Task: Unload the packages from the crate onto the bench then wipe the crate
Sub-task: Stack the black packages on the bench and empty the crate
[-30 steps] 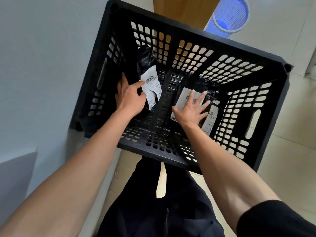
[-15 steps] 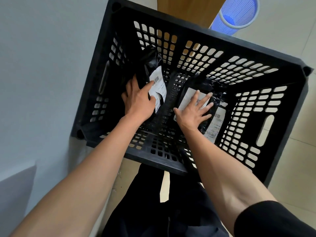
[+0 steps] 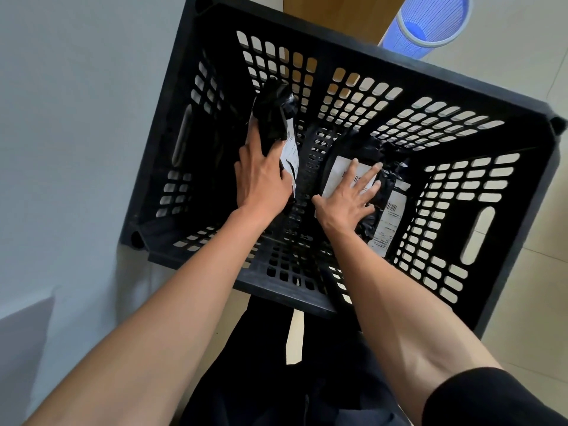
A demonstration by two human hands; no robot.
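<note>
All the packages are down inside the black crate (image 3: 507,96), so unloading has barely begun: left hand (image 3: 261,179) grips one black bag (image 3: 273,115), right hand (image 3: 347,201) lies flat, fingers spread, on a labelled parcel (image 3: 341,170), wiping comes way later.

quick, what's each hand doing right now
Left hand: grips a black package in the crate.
Right hand: open, fingers spread flat on another package's label.
</note>
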